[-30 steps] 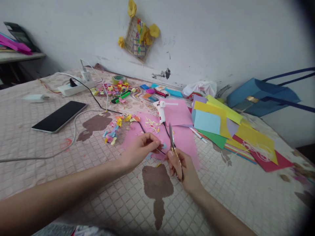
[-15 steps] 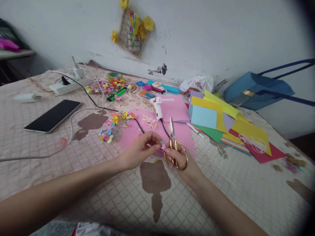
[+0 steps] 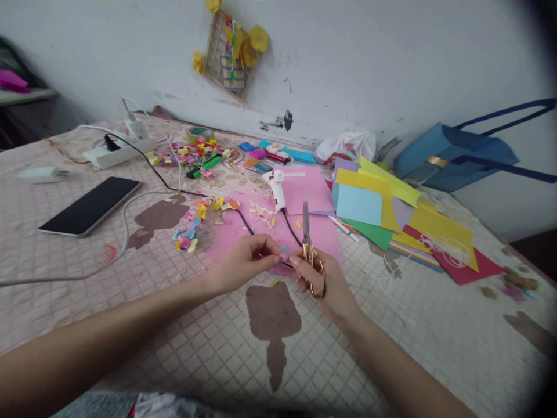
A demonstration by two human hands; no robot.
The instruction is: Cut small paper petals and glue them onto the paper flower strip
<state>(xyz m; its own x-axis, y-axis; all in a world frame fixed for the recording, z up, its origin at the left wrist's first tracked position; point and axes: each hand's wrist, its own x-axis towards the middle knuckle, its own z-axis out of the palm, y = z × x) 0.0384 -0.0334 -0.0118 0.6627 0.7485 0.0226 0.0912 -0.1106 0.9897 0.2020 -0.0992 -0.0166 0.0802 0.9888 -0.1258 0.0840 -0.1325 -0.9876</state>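
Gold-handled scissors (image 3: 306, 232) are held in my right hand (image 3: 331, 284), blades pointing up and away and now close together. Its thumb and a fingertip also meet a tiny piece of pink and light-blue paper (image 3: 284, 249). My left hand (image 3: 248, 262) pinches that same piece from the other side; the fingertips partly hide it. Below both hands lies a pink paper sheet (image 3: 230, 226) with pale paper scraps (image 3: 261, 213) on it. A white glue gun (image 3: 277, 188) rests just beyond, its black cord running down between the hands.
Left are a black phone (image 3: 91, 206), a power strip (image 3: 117, 154) with cables and a string of paper cutouts (image 3: 189, 229). More cutouts and a green cutter (image 3: 204, 166) lie behind. Coloured paper (image 3: 359, 203) and a blue bag (image 3: 452, 157) stand right, against the wall.
The scissor blades have turned a little and look closer together. Both hands have drawn slightly nearer each other around the small paper piece. The view has shifted slightly.
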